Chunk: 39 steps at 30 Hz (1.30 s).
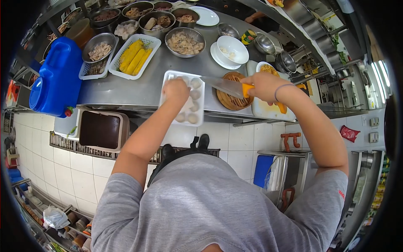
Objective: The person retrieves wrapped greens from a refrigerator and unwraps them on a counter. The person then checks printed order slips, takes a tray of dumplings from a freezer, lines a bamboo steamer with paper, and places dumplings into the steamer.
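My right hand (265,87) grips a kitchen knife (226,86) by its yellow handle. The broad blade points left, and its tip reaches the right side of a white tray (166,97). Pale round balls (193,95) sit in rows in this tray, which overhangs the counter's front edge. Over the tray's upper left part is my left hand (176,89), its fingers curled down and closed; whatever lies under them is hidden. Below the knife, a round bamboo steamer (226,101) stands on the counter, partly covered by the blade and my right hand.
On the steel counter (142,90), a white basket (145,74) holds yellow pieces beside a blue jerrycan (59,75). Metal bowls, including one of pale meat (185,42), stand farther back. A white bowl (232,49) and a cutting board (262,110) are at right. A bin (124,132) stands below left.
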Available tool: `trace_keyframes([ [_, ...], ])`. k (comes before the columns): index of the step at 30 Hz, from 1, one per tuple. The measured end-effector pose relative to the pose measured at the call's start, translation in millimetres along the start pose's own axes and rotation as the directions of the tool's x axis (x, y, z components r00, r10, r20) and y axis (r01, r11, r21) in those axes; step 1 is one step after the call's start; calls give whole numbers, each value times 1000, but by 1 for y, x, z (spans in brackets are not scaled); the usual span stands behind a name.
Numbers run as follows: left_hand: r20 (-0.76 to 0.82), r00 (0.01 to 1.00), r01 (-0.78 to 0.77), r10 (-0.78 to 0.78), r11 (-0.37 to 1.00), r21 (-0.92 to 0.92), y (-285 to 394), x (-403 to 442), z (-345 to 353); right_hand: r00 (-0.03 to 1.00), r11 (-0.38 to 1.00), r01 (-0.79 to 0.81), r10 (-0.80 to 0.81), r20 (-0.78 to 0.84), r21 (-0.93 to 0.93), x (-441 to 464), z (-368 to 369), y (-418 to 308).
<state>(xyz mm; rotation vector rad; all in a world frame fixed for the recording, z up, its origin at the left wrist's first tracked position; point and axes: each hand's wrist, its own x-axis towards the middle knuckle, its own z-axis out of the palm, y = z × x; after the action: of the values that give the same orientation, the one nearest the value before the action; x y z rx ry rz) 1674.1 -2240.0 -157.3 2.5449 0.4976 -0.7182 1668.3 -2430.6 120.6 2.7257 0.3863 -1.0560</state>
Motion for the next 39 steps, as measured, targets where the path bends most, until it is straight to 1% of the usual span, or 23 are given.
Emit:
trace_keyframes([
  [1,-286,911,-214,296,934,286,-4,2,-1,1000,999,13,-12,16,-37,2,-5,-5],
  [2,-436,667,-293,604,751,592,-10,2,-4,999,997,27,-25,32,-72,3,-7,-10],
  [3,-468,565,-419,680,725,547,-22,18,8,999,997,30,-28,30,-67,4,-7,-14],
  [4,-466,566,-419,680,724,548,-26,33,22,999,996,32,-31,8,-83,4,-6,-17],
  [6,-441,803,-241,402,895,376,-22,20,21,999,995,33,-34,-8,-95,9,-4,-17],
  [8,-399,837,-241,374,907,346,-19,18,17,997,973,80,-75,32,-216,21,7,-10],
  [9,-372,862,-234,344,922,310,-19,18,14,996,973,82,-76,37,-215,22,12,-6],
  [11,-371,873,-217,317,933,287,-18,17,10,978,944,151,-185,-92,-293,18,16,-3],
  [15,-404,875,-167,266,950,264,-17,20,10,978,961,131,-166,-127,-242,2,5,-3],
  [17,-413,872,-154,261,949,274,-16,22,13,966,974,121,-159,-202,-190,6,6,-1],
  [21,-408,880,-143,244,955,261,-16,23,14,972,972,149,-177,-153,-179,9,11,-5],
  [24,-402,883,-144,242,956,257,-16,22,13,978,969,121,-154,-144,-214,7,18,-1],
  [26,-401,887,-134,230,958,252,-15,21,12,986,979,111,-131,-106,-172,0,16,4],
  [28,-399,889,-131,226,959,252,-14,19,12,979,972,124,-153,-136,-202,-8,18,18],
  [30,-402,903,-81,153,978,190,-8,13,8,971,966,123,-164,-174,-228,-21,20,34],
  [31,-403,899,-96,168,976,193,-7,22,13,955,980,123,-160,-251,-157,-31,20,43],
  [33,-622,635,-266,458,886,381,-11,40,25,898,991,114,-134,-420,-72,-50,24,69],
  [34,-616,629,-288,474,878,382,-11,46,25,900,994,92,-111,-422,-65,-59,29,83],
  [35,-478,639,-456,603,797,395,-9,43,18,878,997,2,37,-478,80,-70,35,97],
  [36,-329,609,-614,722,691,381,-7,43,15,837,970,-81,192,-513,230,-81,41,113],
  [37,-350,596,-613,722,691,382,-9,51,24,806,915,-154,334,-488,373,-85,54,134],
  [38,-340,579,-633,741,671,385,-8,53,26,797,906,-175,361,-485,386,-88,69,151],
  [39,-387,578,-637,719,693,338,-6,54,26,717,819,-265,520,-464,509,-87,86,166],
])
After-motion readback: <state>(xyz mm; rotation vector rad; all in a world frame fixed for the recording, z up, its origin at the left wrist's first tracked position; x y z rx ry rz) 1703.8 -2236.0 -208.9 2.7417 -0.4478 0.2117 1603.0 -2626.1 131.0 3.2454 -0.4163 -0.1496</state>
